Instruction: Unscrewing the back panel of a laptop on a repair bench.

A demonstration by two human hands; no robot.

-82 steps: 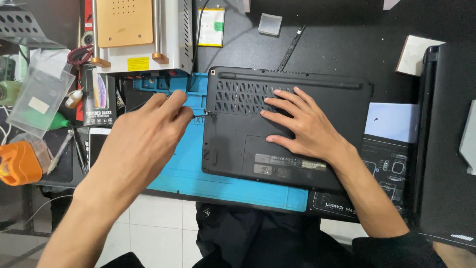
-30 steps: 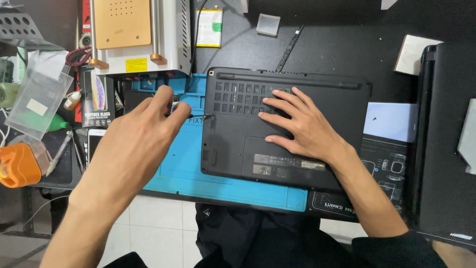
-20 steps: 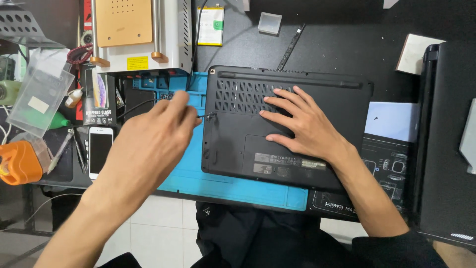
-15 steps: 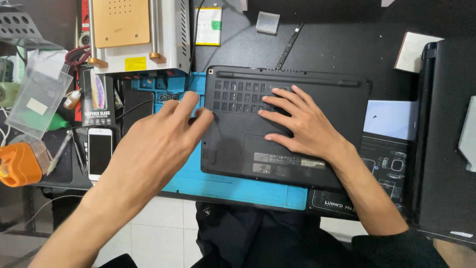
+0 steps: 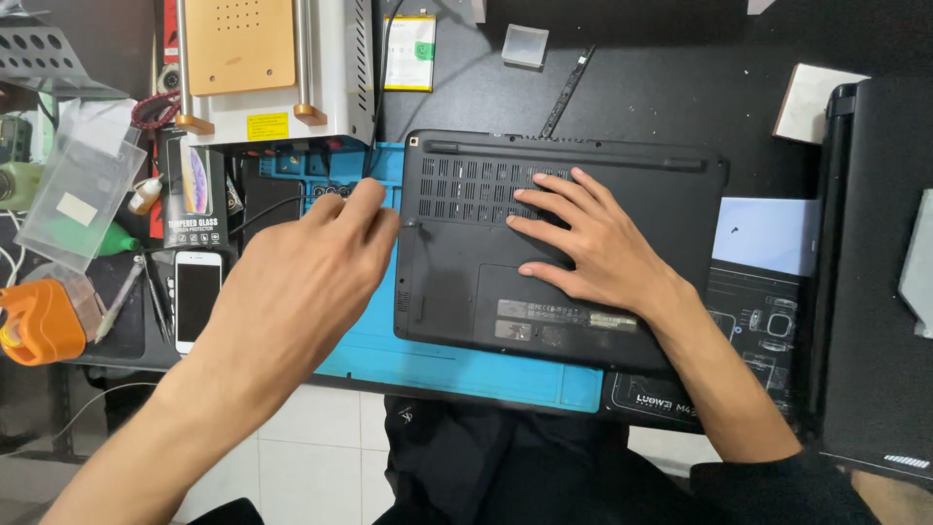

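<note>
A black laptop lies upside down on a blue work mat on the dark table, its vented underside facing up and its left edge running down the middle of the mat. The right hand rests flat on the laptop's base with fingers spread and open, pressing near the vent grille and gripping nothing; it has not moved through the earlier frames. The left hand hovers over the mat just beside the laptop's left edge, fingers drawn together toward the thumb at the tips, close to a small dark tool tip or screw at the laptop's upper left side; whether it actually pinches anything there cannot be told. Compared with half a second ago, the left hand's fingers have curled in from a more spread pose, and compared with the earliest frame the hand has shifted slightly right, toward the laptop's edge. To the left of the mat lie a white phone face up, a screen protector box and an orange tool; behind them stands a white machine with a tan plate. A second black device sits at the far right.
</note>
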